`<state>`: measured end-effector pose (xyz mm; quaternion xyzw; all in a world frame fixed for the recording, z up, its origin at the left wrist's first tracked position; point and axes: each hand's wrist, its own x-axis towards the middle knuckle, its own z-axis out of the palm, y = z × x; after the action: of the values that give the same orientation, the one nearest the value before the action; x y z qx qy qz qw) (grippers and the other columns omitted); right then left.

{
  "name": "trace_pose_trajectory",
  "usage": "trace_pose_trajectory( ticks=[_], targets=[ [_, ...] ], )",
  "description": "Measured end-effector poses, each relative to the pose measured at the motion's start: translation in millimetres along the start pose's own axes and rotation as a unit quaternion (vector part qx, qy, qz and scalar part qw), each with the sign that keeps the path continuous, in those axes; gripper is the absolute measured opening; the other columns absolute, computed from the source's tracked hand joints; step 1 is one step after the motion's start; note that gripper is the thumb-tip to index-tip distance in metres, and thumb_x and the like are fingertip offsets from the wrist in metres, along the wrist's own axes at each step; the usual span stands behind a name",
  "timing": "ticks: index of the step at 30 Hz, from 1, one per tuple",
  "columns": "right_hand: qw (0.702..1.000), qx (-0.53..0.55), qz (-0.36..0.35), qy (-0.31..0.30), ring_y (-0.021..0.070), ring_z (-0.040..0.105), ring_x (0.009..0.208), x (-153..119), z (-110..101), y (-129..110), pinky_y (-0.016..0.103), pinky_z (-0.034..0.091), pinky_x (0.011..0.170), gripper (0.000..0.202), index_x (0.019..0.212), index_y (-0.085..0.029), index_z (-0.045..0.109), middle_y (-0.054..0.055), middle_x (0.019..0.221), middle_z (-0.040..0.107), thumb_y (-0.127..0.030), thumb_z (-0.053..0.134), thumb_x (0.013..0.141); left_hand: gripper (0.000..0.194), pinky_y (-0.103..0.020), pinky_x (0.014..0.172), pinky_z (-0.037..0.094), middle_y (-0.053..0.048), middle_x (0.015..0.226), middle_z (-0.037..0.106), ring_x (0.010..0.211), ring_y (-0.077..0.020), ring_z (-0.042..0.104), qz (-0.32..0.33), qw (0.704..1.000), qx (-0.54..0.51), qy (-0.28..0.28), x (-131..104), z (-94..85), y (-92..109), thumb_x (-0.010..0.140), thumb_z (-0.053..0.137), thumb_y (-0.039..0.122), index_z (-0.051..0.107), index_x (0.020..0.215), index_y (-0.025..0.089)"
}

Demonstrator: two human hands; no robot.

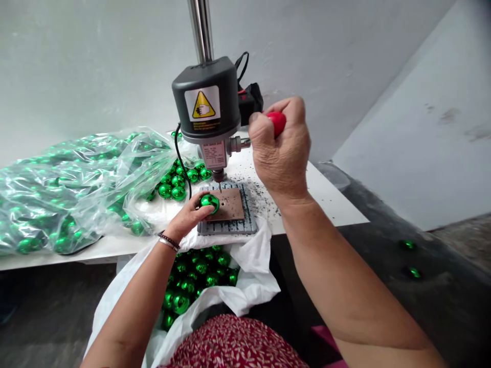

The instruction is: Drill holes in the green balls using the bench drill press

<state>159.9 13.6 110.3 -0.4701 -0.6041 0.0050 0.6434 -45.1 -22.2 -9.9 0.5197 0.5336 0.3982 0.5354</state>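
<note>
At 12 o'clock from the wooden board (235, 205), drill press head (205, 102), bit (220, 187) pointing down. Your left hand (187, 217) pinches a green ball (209, 204) at 9 o'clock, over the board's left side, beside the bit; side grip probably keeps your fingers clear, contact with board can't tell. Your right hand (282, 148), at 1 o'clock, is clenched round the red knob (276, 123), likely for leverage on the feed. Clear bag (76, 184) of balls at 9, white cloth (253, 255) around more balls (180, 302) at 7, seemingly kept near your left hand for short reaches
</note>
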Motion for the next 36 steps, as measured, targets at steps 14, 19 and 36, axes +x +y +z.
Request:
trace_pose_trajectory(
  ticks=[14, 19, 36],
  targets=[
    [0.996, 0.083, -0.019, 0.001, 0.0029, 0.052, 0.073, -1, 5, 7, 0.019, 0.051, 0.077, 0.029, 0.091, -0.019, 0.043, -0.004, 0.079, 0.049, -0.048, 0.045, 0.096, 0.045, -0.026, 0.071, 0.050, -0.002, 0.091, 0.069, 0.077, -0.0152, 0.060, 0.031, 0.973, 0.230, 0.013, 19, 11.5, 4, 0.080, 0.062, 0.038, 0.067, 0.120, 0.018],
    [0.997, 0.076, -0.009, -0.002, 0.0029, 0.052, 0.073, -1, 4, 5, 0.019, 0.051, 0.076, 0.029, 0.090, -0.019, 0.043, -0.003, 0.078, 0.048, -0.047, 0.044, 0.096, 0.043, -0.030, 0.083, 0.050, -0.002, 0.091, 0.071, 0.086, -0.0193, 0.062, 0.034, 0.936, 0.350, 0.019, 22, 17.0, 25, 0.078, 0.064, 0.039, 0.071, 0.115, 0.018],
    [0.999, 0.048, 0.017, -0.018, 0.0019, 0.044, 0.067, 3, -1, -6, 0.017, 0.041, 0.068, 0.024, 0.086, -0.019, 0.040, -0.004, 0.077, 0.042, -0.041, 0.047, 0.095, 0.062, -0.038, 0.093, 0.049, -0.008, 0.110, 0.068, 0.099, -0.0237, 0.063, 0.077, 0.923, 0.372, 0.060, 31, 19.6, 5, 0.073, 0.071, 0.034, 0.056, 0.131, 0.016]
  ],
)
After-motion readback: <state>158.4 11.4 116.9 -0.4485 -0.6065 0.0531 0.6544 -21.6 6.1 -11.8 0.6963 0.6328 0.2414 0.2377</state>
